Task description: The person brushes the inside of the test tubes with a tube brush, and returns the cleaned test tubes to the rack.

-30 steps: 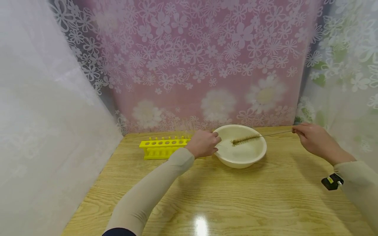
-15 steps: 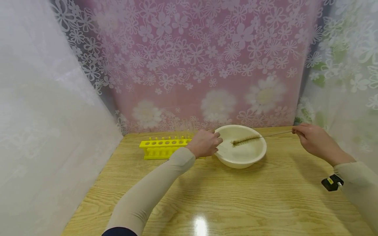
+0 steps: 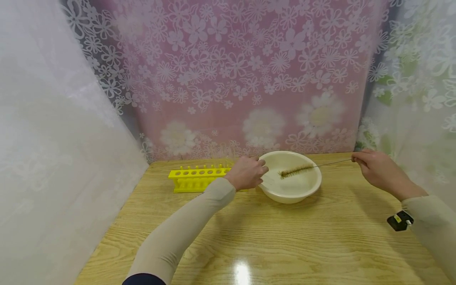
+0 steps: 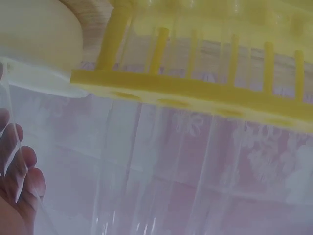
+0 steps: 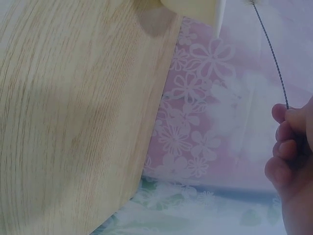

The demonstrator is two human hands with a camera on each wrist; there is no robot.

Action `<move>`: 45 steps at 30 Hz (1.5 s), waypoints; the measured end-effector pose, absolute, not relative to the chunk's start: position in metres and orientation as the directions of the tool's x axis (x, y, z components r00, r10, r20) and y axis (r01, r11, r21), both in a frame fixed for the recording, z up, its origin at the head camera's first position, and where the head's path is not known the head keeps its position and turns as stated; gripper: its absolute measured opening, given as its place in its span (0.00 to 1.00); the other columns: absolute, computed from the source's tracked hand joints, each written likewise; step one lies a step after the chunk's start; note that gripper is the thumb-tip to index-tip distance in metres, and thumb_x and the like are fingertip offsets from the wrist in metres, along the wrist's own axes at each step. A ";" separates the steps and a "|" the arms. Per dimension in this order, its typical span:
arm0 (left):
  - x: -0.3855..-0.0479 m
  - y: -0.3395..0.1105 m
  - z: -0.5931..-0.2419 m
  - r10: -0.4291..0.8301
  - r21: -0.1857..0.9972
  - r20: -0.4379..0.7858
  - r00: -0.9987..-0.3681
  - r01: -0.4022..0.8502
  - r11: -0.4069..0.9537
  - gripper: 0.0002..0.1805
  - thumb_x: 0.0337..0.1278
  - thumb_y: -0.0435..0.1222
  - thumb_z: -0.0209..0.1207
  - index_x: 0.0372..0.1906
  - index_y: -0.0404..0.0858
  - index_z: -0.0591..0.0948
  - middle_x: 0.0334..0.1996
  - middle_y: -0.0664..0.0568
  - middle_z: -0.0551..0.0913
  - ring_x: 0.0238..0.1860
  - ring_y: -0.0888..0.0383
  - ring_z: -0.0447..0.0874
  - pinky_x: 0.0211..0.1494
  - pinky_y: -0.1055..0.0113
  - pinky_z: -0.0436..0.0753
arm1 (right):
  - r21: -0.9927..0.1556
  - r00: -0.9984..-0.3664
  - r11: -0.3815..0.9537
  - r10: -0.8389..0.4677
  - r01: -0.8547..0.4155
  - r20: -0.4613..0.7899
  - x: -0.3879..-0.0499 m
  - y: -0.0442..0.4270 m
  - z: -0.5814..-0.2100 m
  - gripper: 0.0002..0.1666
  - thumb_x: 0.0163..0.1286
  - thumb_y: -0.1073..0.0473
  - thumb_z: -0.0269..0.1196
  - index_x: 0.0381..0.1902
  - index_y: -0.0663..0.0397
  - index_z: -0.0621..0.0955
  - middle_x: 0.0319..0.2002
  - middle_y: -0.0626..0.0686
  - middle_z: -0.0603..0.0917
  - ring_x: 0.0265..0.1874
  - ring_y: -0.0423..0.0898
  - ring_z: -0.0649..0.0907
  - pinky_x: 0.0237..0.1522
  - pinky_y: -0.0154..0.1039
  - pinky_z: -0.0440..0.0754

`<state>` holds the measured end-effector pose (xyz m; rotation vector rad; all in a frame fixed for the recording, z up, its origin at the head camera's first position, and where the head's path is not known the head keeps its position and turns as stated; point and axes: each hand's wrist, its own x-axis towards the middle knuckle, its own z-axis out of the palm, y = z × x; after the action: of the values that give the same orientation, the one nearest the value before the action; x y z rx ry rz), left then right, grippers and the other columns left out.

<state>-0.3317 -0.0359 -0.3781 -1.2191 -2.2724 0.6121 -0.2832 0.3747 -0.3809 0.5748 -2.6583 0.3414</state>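
In the head view my left hand (image 3: 246,173) is at the left rim of a cream bowl (image 3: 289,196). Its curled fingers hold a clear glass test tube (image 4: 11,112), seen faintly in the left wrist view. My right hand (image 3: 379,172) pinches the end of the twisted wire handle (image 5: 274,56) of a test tube brush (image 3: 295,170). Over the bowl, the brush's bristles point left toward the other hand. Left of the bowl stands a yellow test tube rack (image 3: 203,173), partly hidden by the left hand, with several clear test tubes (image 4: 117,166) in it.
The bowl and rack stand near the back of a wooden table (image 3: 285,241). A pink flowered curtain (image 3: 231,79) hangs just behind them. Pale sheets close off the left and right sides.
Over the last second my left hand shifts very slightly to the right. The brush and right hand stay almost in place.
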 end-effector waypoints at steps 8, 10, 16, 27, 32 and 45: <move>-0.331 -0.048 -0.387 0.737 -0.373 0.359 -0.572 0.636 0.675 0.21 0.61 0.60 0.62 0.46 0.49 0.84 0.40 0.60 0.84 0.29 0.65 0.82 0.24 0.71 0.77 | -0.155 -0.832 0.882 -0.343 -0.445 0.436 -0.284 0.374 -0.383 0.13 0.75 0.70 0.54 0.53 0.70 0.80 0.41 0.62 0.86 0.39 0.62 0.84 0.39 0.59 0.81; -0.331 -0.052 -0.388 0.680 -0.260 0.415 -0.604 0.638 0.725 0.21 0.63 0.60 0.61 0.44 0.48 0.83 0.37 0.60 0.83 0.25 0.66 0.79 0.20 0.72 0.71 | -0.152 -0.828 0.880 -0.347 -0.450 0.440 -0.284 0.374 -0.384 0.13 0.75 0.70 0.55 0.53 0.70 0.80 0.41 0.62 0.86 0.38 0.62 0.84 0.39 0.59 0.81; -0.324 -0.061 -0.379 0.424 0.199 0.567 -0.707 0.616 0.762 0.20 0.66 0.59 0.59 0.40 0.46 0.80 0.32 0.55 0.83 0.22 0.63 0.73 0.25 0.70 0.71 | -0.152 -0.832 0.886 -0.334 -0.437 0.444 -0.285 0.377 -0.386 0.13 0.75 0.70 0.55 0.53 0.70 0.80 0.42 0.63 0.85 0.39 0.62 0.84 0.39 0.60 0.80; -0.320 -0.084 -0.348 0.042 0.683 0.649 -0.760 0.606 0.407 0.14 0.69 0.52 0.60 0.38 0.45 0.79 0.29 0.54 0.78 0.29 0.57 0.74 0.35 0.66 0.75 | -0.155 -0.830 0.882 -0.342 -0.445 0.440 -0.286 0.377 -0.385 0.14 0.75 0.70 0.54 0.53 0.70 0.80 0.42 0.62 0.85 0.38 0.61 0.84 0.36 0.58 0.80; -0.325 -0.099 -0.342 -0.101 0.776 0.616 -0.781 0.580 0.248 0.07 0.71 0.41 0.59 0.40 0.41 0.79 0.32 0.50 0.77 0.31 0.54 0.72 0.37 0.64 0.72 | -0.155 -0.834 0.885 -0.336 -0.439 0.438 -0.286 0.375 -0.386 0.14 0.75 0.70 0.54 0.53 0.69 0.80 0.41 0.62 0.86 0.37 0.60 0.85 0.36 0.57 0.81; -0.343 -0.132 -0.338 -0.363 0.838 0.530 -0.767 0.540 0.082 0.09 0.73 0.38 0.52 0.43 0.36 0.77 0.34 0.46 0.75 0.30 0.51 0.73 0.37 0.64 0.77 | -0.153 -0.836 0.890 -0.328 -0.430 0.440 -0.287 0.372 -0.384 0.15 0.75 0.70 0.55 0.54 0.72 0.80 0.43 0.63 0.86 0.40 0.63 0.84 0.39 0.60 0.80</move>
<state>-0.3429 -0.1318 -0.3378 -0.1762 -1.7091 -1.7586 -0.2872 0.3716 -0.3839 0.5562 -2.6480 0.3454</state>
